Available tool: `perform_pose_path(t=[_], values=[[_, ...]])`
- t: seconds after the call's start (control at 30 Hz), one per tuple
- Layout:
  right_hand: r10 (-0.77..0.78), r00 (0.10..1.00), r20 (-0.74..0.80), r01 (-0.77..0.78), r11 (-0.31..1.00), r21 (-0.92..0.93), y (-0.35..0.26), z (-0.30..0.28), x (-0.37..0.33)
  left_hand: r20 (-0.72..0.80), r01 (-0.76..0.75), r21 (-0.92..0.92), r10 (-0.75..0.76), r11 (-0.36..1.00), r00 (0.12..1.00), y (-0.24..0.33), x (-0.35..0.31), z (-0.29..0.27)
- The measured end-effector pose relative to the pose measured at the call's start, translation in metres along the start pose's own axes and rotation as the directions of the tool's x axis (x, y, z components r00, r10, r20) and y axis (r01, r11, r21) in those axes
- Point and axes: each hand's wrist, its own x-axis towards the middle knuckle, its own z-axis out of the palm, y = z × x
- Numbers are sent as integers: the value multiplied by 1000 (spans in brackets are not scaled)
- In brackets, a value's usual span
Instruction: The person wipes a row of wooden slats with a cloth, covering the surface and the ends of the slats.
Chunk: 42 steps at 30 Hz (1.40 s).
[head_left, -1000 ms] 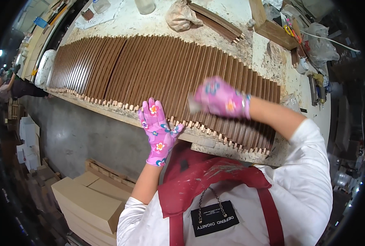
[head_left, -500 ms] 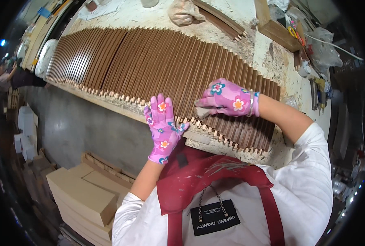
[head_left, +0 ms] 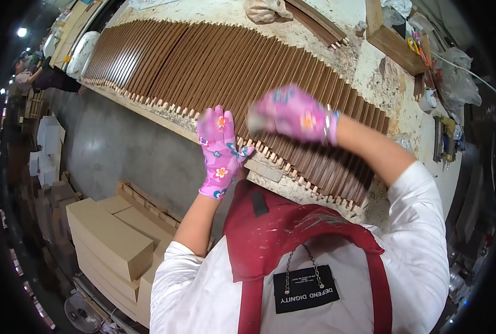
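A long row of brown wooden slats (head_left: 220,69), packed side by side with pale pegs at their ends, covers the workbench (head_left: 369,69). My left hand (head_left: 220,153), in a pink flowered glove, lies flat with fingers stretched at the near ends of the slats. In a matching glove, my right hand (head_left: 301,117) is over the row and smeared by motion. Its fingers are closed on a small greyish pad (head_left: 256,121), whose exact kind I cannot make out.
A crumpled cloth (head_left: 265,10) and several loose slats (head_left: 317,25) lie at the far side. A wooden box (head_left: 392,42) holding scissors stands far right. Cardboard boxes (head_left: 108,239) are stacked at lower left. Another person (head_left: 33,75) is at far left.
My right hand has moved left and slightly away over the slats with the pad. My left hand stays by the near ends. The whole view has shifted a little.
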Motion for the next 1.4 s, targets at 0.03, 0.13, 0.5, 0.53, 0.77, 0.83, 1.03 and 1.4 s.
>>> perform_pose_path(t=[0.03,0.13,0.5,0.53,0.77,0.83,1.03,1.4], values=[[58,987,-147,-71,994,-84,25,1,11,-17,-2,0,2,1000,1000,1,0,0],[272,962,8,-269,955,-123,25,15,24,32,29,23,-29,999,999,1,-1,-3],[738,674,4,-717,656,-236,116,-66,3,103,-48,-81,56,996,993,69,-13,-21],[785,612,95,-719,602,-347,117,-70,11,164,-39,-96,54,995,985,71,-15,-12],[427,744,514,-593,776,215,-2,-37,-35,142,22,-183,5,983,990,69,-24,3],[198,974,106,-221,933,283,48,-35,-44,130,-5,-208,33,978,991,73,-21,3],[389,915,-107,-386,921,47,113,2,-35,131,-18,-192,44,981,990,72,-18,4],[428,899,-95,-425,798,-427,140,-59,-29,-105,29,-182,-48,983,993,64,-9,-6]])
